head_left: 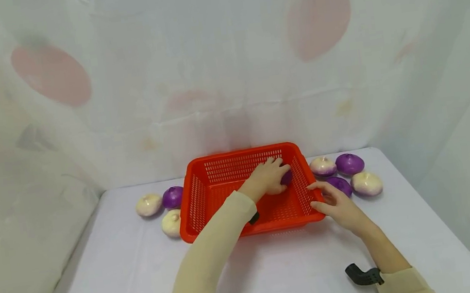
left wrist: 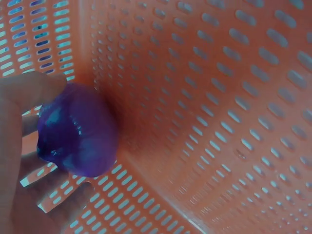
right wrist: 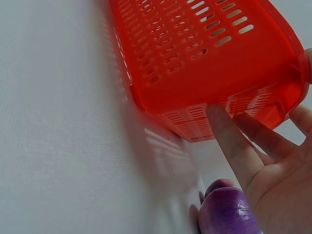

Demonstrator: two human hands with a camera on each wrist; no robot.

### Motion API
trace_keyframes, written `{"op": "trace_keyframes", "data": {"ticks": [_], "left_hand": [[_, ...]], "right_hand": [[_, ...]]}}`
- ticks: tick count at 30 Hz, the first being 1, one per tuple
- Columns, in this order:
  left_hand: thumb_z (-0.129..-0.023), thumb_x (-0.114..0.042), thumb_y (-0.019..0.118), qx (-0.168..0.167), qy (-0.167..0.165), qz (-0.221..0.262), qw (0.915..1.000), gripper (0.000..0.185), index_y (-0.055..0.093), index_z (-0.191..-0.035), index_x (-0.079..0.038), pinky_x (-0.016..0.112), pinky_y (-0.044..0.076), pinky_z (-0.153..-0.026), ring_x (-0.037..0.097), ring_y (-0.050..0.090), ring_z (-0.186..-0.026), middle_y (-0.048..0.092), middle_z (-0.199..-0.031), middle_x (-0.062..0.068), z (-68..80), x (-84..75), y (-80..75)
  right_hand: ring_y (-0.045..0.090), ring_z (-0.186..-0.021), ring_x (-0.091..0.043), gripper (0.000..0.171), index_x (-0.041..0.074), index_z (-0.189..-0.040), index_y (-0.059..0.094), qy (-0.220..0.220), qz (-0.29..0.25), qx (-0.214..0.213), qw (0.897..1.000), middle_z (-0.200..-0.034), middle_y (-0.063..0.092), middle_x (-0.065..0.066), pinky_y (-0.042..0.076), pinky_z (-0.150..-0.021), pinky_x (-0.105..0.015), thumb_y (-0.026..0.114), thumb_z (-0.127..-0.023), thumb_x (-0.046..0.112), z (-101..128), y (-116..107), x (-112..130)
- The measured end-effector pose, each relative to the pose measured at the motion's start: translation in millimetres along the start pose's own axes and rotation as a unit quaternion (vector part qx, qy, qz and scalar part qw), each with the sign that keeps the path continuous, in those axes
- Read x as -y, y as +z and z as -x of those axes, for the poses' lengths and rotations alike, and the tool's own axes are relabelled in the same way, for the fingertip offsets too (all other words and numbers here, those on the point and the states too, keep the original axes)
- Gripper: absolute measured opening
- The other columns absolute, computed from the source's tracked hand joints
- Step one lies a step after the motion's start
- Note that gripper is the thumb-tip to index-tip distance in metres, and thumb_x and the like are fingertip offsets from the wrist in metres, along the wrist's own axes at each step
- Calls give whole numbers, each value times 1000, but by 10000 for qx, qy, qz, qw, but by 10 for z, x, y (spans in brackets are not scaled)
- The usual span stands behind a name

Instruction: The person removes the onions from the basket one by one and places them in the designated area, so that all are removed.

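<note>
A red plastic basket with slotted walls stands in the middle of the table. My left hand reaches down into its right half and holds a purple onion near a wall, thumb on one side and fingers on the other. In the head view this onion is mostly hidden behind the fingers. At the basket's right end, my right hand grips the rim, two digits over the top edge. In the right wrist view, other fingers lie against the outside of the wall.
Right of the basket lie two purple onions and two whitish ones with purple tints. On its left are two cream onions and a purple one. A printed curtain hangs behind the table.
</note>
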State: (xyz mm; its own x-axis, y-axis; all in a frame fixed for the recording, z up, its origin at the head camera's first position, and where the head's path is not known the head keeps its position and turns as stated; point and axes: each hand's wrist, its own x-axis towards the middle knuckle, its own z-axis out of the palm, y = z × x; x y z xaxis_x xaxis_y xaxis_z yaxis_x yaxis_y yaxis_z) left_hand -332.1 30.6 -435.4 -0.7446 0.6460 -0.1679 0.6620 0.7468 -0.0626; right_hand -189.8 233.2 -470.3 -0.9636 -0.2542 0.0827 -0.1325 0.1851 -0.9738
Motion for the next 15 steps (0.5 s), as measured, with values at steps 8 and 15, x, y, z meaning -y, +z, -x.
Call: {"op": "trace_keyframes", "data": {"ticks": [8,15], "left_hand": [[-91,-39,76,58,-80,133,9999,66,48,-150,-29,48,45,-108,29,37,-141,42,-153,3,-18,-12,31],[-91,-34,77,179,-240,435,9986,72,43,-154,-29,54,40,-112,34,24,-151,29,-164,4,-40,1,57]], "right_hand": [[53,-127,-47,43,6,-139,48,73,70,-59,9999,-149,40,-26,57,-91,-32,64,-100,13,6,7,-12],[53,-125,-48,44,4,-140,47,16,-30,-30,10000,-148,40,-28,57,-90,-33,63,-100,12,0,3,-12]]}}
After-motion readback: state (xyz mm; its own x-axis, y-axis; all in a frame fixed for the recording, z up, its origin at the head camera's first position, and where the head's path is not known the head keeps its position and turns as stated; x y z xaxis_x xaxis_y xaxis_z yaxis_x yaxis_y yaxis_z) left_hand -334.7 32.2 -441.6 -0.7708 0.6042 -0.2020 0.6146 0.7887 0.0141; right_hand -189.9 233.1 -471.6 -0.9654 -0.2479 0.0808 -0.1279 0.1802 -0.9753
